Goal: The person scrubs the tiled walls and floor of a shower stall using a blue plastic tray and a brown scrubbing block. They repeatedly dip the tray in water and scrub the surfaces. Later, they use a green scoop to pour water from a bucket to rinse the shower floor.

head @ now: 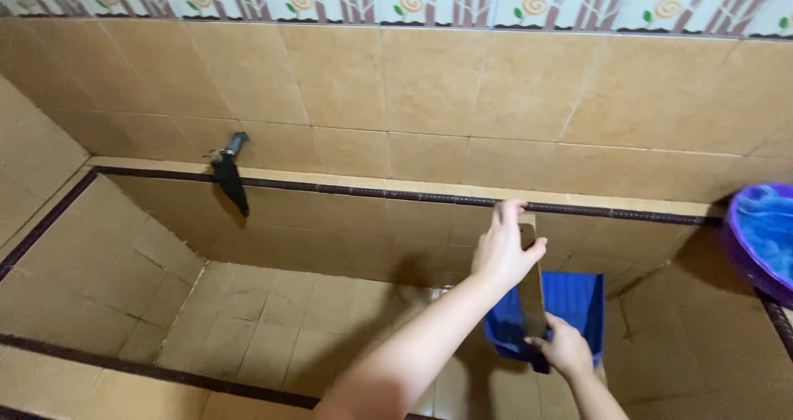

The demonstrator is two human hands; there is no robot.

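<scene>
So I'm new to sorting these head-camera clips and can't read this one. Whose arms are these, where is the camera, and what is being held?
There is only one picture, taken from a camera worn on a person's head, looking down and forward, so both bare arms are that person's own. They are reaching into a tan tiled basin, a sunken tub with a dark trim line along its rim. The left hand grips the top of a flat brownish board that stands nearly upright. The right hand holds the board's lower end, against a blue plastic dustpan inside the basin. A dark tap sticks out of the back wall on the left. At the right edge sits a purple bowl with something blue inside.
</scene>
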